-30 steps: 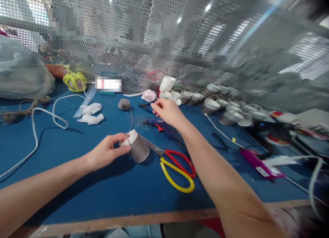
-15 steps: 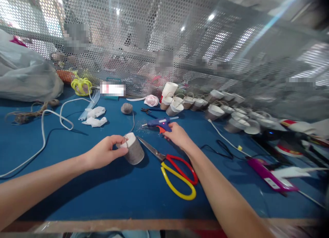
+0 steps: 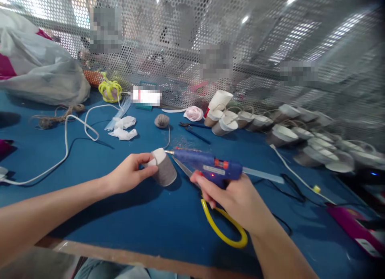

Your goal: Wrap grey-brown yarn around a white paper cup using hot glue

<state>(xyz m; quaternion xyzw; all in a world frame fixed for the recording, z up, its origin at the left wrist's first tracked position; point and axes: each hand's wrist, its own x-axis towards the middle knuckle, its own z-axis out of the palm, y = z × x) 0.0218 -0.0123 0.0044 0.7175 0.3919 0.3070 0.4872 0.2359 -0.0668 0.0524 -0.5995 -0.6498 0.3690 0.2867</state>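
1. One grey cup: tilted, rim pinched by the left hand, which hides part of it. Position: over the blue table; contact cannot be confirmed.
2. Right hand: wrapped around the glue gun, covering most of its handle.
3. Nozzle: at the cup's rim; contact unclear.
4. Scissors: midsection hidden behind the right hand.
5. Rear-right cups: blurred, overlapping, individual outlines hard to separate.

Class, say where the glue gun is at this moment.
In the head view, the glue gun is just right of centre, in the right hand, its nozzle pointing left at the cup that the left hand holds.
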